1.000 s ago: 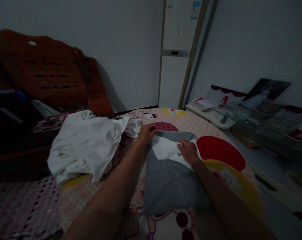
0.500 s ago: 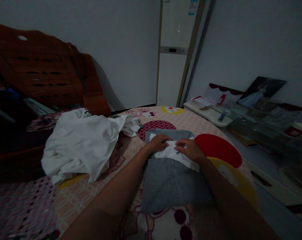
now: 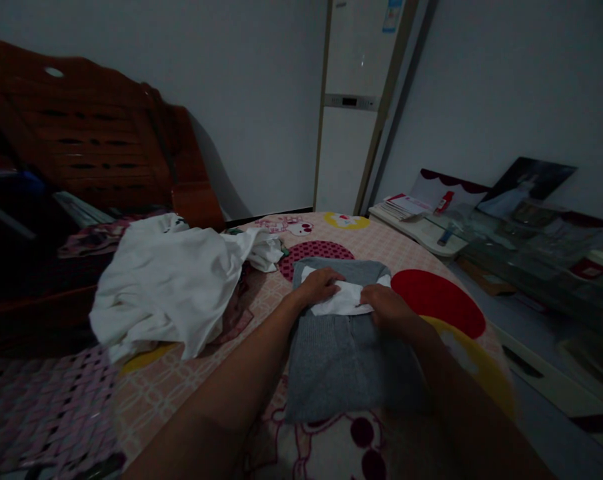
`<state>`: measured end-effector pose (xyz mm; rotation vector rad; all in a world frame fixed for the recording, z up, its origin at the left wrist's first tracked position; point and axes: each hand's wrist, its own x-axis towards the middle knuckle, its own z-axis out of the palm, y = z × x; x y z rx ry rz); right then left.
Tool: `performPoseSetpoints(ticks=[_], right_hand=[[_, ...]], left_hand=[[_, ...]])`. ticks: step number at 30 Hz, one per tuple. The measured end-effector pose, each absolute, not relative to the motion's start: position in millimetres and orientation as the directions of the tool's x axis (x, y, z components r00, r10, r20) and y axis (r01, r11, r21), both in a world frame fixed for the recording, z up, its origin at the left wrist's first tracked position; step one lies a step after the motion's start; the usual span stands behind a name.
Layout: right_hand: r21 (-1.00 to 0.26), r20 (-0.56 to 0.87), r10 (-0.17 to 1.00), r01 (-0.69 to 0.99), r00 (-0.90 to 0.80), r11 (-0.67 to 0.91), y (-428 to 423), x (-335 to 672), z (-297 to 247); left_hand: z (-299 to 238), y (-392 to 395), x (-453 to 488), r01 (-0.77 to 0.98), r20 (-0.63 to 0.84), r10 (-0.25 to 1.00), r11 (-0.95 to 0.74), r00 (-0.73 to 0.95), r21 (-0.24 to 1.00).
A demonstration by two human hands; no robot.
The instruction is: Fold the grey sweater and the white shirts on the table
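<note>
A folded grey garment [image 3: 348, 380] lies in front of me, with ribbed knit showing on its left part. Across its upper part is a strip of white cloth [image 3: 348, 300]; whether it belongs to the garment I cannot tell. My left hand [image 3: 321, 285] rests on the strip's left end, fingers stretched out over it. At the right end, my right hand [image 3: 388, 308] has its fingers closed on the white cloth, thumb side toward the middle. Its fingertips are partly hidden.
A crumpled white garment [image 3: 166, 287] is heaped on the left of the round patterned cover [image 3: 401, 247]. Further left stands a wooden bench [image 3: 91, 143]. On the right is a glass-topped cabinet [image 3: 521, 240] with papers and small items. A tall white air conditioner [image 3: 346, 157] stands behind.
My right hand has closed its fingers, and the white strip's right end has been gathered in from over the garment's right side. My left hand stays in place.
</note>
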<state>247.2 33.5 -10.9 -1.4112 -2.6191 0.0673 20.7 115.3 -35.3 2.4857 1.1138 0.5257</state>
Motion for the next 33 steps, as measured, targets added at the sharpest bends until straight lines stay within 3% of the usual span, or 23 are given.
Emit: performPoseSetpoints(ticks=[3,7,10,17,21,24,28,33], right_hand=[[-0.151,0.037,0.891,0.878,-0.453,0.453,40.2,248.4,4.9],[-0.499,0.084,0.876,0.741,-0.475,0.45,40.8,256.2,22.8],[-0.658,0.053,0.881,0.648,-0.469,0.384,38.4,263.1,26.4],[-0.785,0.055,0.858,0.509,-0.51,0.353,31.7,267.1,33.0],[-0.796,0.014,0.823,0.492,-0.568,0.353,26.2,265.6,42.5],[-0.799,-0.03,0.793,0.492,-0.608,0.347,22.7,266.1,46.2],[-0.804,-0.055,0.805,0.504,-0.591,0.316,20.7,270.1,47.6],[-0.809,-0.054,0.79,0.49,-0.61,0.323,21.6,276.6,49.3]], left_hand=[[-36.6,115.6,23.2,0.643,0.203,0.772,-0.621,0.603,0.448],[-36.1,113.1,26.8,0.659,0.227,0.787,-0.608,0.573,0.442],[-34.4,111.3,27.7,0.653,0.247,0.806,-0.584,0.539,0.482],[-9.6,105.7,30.2,0.553,0.322,0.833,-0.543,0.45,0.632],[8.4,91.3,41.0,0.438,0.065,0.705,-0.507,0.706,0.742],[9.8,79.3,51.4,0.525,-0.059,0.618,-0.609,0.784,0.595],[7.3,68.0,60.1,0.622,-0.082,0.636,-0.706,0.767,0.338],[10.7,59.3,62.5,0.665,-0.134,0.653,-0.713,0.745,0.224]])
